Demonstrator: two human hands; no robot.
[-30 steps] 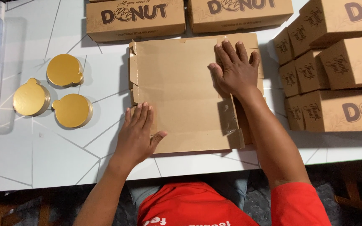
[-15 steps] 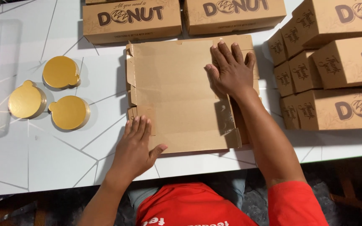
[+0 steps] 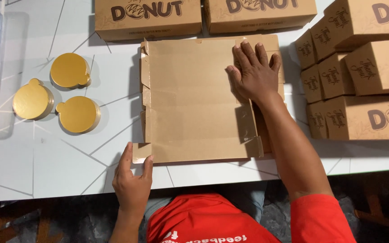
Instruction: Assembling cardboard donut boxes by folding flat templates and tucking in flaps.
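— Where's the flat cardboard box blank?
— Flat on the white desk, between the gold round boards and the stacked brown boxes.
— And the hands?
— Right hand lies spread, palm pressing the blank's far right part. Left hand pinches the small flap at its near left corner.

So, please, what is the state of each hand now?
Left hand: pinching the corner tab of the flat cardboard box.
Right hand: open, pressing flat on the same box.

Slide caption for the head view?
Left hand pinches flat brown cardboard box blank; right hand presses it flat.
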